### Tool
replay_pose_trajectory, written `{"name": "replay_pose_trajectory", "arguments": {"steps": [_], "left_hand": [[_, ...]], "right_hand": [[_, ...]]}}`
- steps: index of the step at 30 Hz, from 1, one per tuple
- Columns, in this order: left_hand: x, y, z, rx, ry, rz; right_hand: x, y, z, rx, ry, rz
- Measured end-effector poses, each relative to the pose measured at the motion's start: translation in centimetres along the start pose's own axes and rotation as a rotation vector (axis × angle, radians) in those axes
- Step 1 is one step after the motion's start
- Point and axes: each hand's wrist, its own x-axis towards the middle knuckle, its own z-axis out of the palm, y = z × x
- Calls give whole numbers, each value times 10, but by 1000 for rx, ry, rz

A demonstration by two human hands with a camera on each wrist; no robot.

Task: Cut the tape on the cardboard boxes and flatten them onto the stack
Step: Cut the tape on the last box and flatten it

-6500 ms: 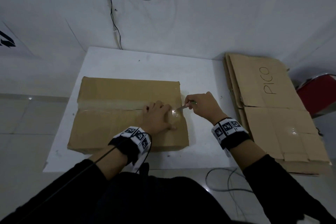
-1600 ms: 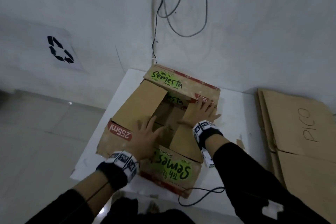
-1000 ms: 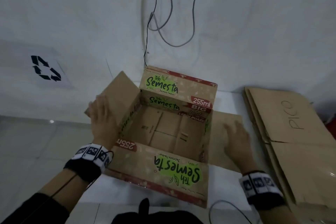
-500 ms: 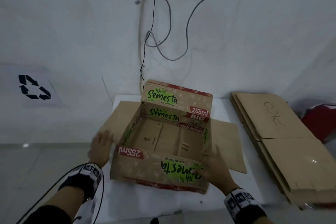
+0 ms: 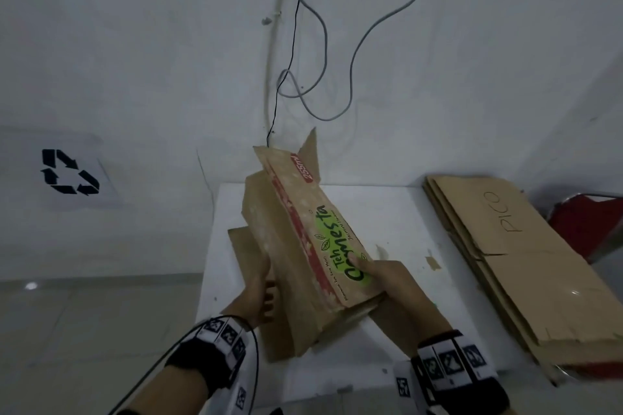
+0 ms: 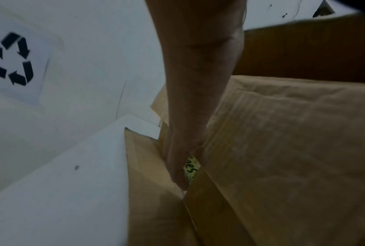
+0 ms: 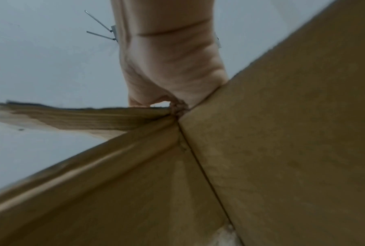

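The printed "Teh Semesta" cardboard box (image 5: 303,246) is folded nearly flat and stands tilted on edge over the white table (image 5: 387,212). My left hand (image 5: 259,293) holds its plain left side, with the fingers reaching into a fold between the panels (image 6: 183,149). My right hand (image 5: 387,283) grips the near right end, thumb on the green logo and fingers beneath. In the right wrist view the right hand (image 7: 169,74) pinches the cardboard (image 7: 282,149) at an edge. The stack of flattened boxes (image 5: 512,256), marked "PICO", lies to the right of the table.
Small scraps of tape or card (image 5: 433,263) lie on the table near the stack. Cables (image 5: 323,61) hang down the white wall behind. A red seat (image 5: 586,226) shows beyond the stack. A recycling sign (image 5: 69,172) is on the wall at left.
The box stood open on the table with its flaps spread. Both hands have since taken hold of it and collapsed it sideways into a nearly flat, tilted slab.
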Motion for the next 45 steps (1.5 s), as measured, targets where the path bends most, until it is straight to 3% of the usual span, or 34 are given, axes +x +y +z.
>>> {"name": "replay_pose_trajectory", "arguments": {"steps": [3,5,8,10,12,15,19,22,25,28,35,41,43,45], "left_hand": [[-1,-1,4,-125,-13,58],[-7,2,-2,-201,16,192],[-14,7,-20,-351,48,358],[-29,14,-23,-463,-50,466],[-47,18,-10,-351,-175,613],[-64,14,30,0,-203,786],[-48,7,64,87,-160,826],[-35,11,75,125,-154,816],[-27,17,85,196,-150,825],[-13,27,83,195,-114,849],[8,64,71,312,16,896],[23,63,73,274,-69,924],[24,62,78,275,-43,929],[19,58,79,313,16,959]], "right_hand": [[11,6,-9,-80,48,31],[15,7,-17,-51,90,49],[17,11,-25,-106,198,-82],[20,18,-29,-135,268,-198],[17,19,-27,-137,280,-242],[10,17,-26,-34,215,-263],[8,26,-46,-15,49,-287],[11,35,-61,-422,-70,-268],[13,25,-52,-598,-5,-273],[23,8,-42,-622,10,-276],[57,-30,-31,-666,-41,-118],[72,-35,-35,-633,-163,-137],[73,-26,-33,-635,-133,-140],[73,-13,-33,-573,-12,-151]]}}
